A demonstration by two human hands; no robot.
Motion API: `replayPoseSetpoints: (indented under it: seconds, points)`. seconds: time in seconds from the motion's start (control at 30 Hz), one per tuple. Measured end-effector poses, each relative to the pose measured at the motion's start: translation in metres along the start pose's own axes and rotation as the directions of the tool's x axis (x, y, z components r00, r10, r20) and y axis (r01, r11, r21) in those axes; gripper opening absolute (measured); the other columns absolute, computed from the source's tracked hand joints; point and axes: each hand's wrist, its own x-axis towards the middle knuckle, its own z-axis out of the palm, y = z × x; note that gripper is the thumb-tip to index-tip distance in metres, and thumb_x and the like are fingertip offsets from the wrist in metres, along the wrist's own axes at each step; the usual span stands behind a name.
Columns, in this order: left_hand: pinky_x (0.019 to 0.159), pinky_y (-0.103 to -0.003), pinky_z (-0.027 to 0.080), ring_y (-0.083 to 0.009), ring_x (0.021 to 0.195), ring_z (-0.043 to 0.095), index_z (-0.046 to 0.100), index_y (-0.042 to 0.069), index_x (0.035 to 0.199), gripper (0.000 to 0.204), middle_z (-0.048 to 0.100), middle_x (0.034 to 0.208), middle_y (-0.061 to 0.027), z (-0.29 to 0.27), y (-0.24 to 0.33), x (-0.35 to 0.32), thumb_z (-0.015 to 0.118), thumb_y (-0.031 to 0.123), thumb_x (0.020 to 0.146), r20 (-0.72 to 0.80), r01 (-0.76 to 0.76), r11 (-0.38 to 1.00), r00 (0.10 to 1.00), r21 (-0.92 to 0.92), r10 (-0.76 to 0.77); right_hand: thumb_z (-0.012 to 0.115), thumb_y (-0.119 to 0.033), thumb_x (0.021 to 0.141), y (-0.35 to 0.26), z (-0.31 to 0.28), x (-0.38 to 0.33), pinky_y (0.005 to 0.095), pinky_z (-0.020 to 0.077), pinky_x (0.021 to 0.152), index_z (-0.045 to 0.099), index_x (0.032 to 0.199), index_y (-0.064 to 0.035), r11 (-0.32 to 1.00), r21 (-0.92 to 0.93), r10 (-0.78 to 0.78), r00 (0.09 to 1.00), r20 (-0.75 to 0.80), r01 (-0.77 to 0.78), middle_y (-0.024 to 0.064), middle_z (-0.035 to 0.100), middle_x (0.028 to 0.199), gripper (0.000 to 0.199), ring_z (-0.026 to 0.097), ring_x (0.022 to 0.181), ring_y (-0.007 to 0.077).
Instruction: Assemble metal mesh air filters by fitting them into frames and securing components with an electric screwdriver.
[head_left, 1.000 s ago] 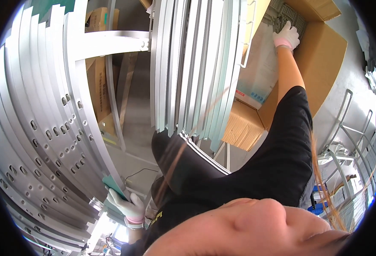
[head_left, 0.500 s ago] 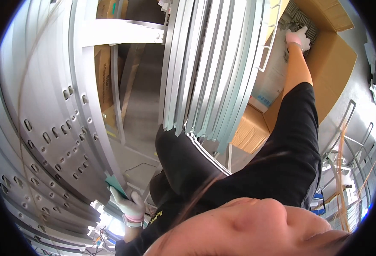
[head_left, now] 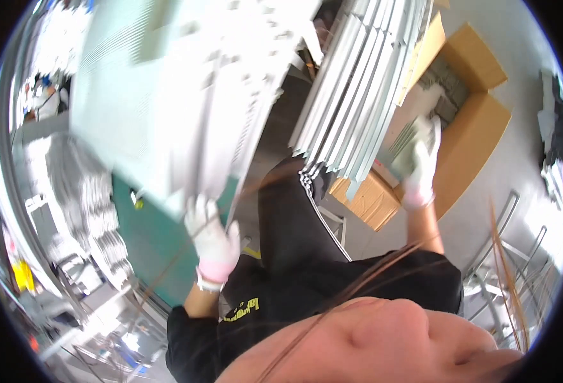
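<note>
My left hand [head_left: 211, 242], in a white and pink glove, lies with fingers stretched at the near end of a stack of slotted metal panels [head_left: 230, 121]. Its thumb stands apart and nothing shows in its grip. Over an open cardboard box [head_left: 479, 147], my right hand [head_left: 425, 163], gloved too, is closed on a bunch of thin grey-green metal strips [head_left: 401, 145]. Motion blurs the strips, and their exact shape cannot be made out. More small grey metal parts [head_left: 450, 96] lie inside the box.
Long metal profiles [head_left: 358, 83] stand in a bundle between my hands. Under the panels is a green tabletop [head_left: 147, 236]. A smaller carton [head_left: 366, 201] sits by the box, and a metal-tube frame [head_left: 498, 255] is at the right. Stacked metal parts [head_left: 96, 210] lie at far left.
My right hand has come back from deep in the box, now with metal strips in it. My view has swung left, and the small teal piece at my left hand no longer shows.
</note>
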Motion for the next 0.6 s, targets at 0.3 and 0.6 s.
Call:
replayPoseSetpoints:
  seconds: [0.3,0.6]
  points:
    - [0.089,-0.05,0.046,-0.0303,0.1,0.057,0.063,0.018,0.093,0.026,0.057,0.108,-0.0062,-0.022,0.006,-0.059,0.075,0.022,0.07,-0.533,-0.655,0.738,0.687,-0.162,0.493,0.063,-0.007,0.093,-0.034,0.192,-0.2,0.032,0.0435,0.101,0.037,0.139,-0.0031,0.982,0.135,0.013,0.76,0.65,-0.133,0.0098,0.051,0.127,0.052,0.051,0.118,0.0172]
    - [0.086,-0.048,0.052,-0.0407,0.099,0.061,0.057,0.004,0.118,0.057,0.061,0.113,-0.0171,-0.03,-0.122,-0.03,0.077,0.003,0.065,-0.705,-0.376,0.92,0.682,-0.11,0.194,0.07,-0.023,0.092,-0.029,0.355,-0.191,0.0362,0.0503,0.09,0.033,0.14,-0.0033,0.946,0.095,0.147,0.668,0.73,-0.311,0.0118,0.053,0.124,0.064,0.056,0.109,0.0192]
